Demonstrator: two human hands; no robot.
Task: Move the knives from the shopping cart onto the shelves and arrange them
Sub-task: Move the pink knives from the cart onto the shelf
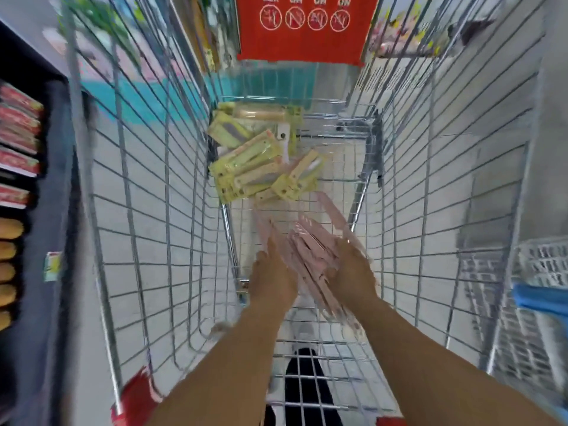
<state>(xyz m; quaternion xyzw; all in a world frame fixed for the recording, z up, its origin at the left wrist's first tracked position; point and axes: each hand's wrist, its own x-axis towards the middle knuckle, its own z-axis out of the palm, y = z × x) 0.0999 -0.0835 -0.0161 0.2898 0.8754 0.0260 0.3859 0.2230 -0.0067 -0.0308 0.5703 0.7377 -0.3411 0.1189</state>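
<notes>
Both my arms reach down into a wire shopping cart (147,210). On its floor lies a bundle of pink packaged knives (307,250), between my left hand (272,276) and my right hand (353,272). Each hand presses against a side of the pink bundle; motion blur hides how the fingers lie. Farther along the cart floor sits a loose heap of yellow packaged knives (258,161), untouched.
A dark shelf unit (40,210) with red packets and tan-handled items stands left of the cart. A red sign panel (307,26) hangs at the cart's far end. At the right are a second wire basket (541,265) and a blue handle (541,298).
</notes>
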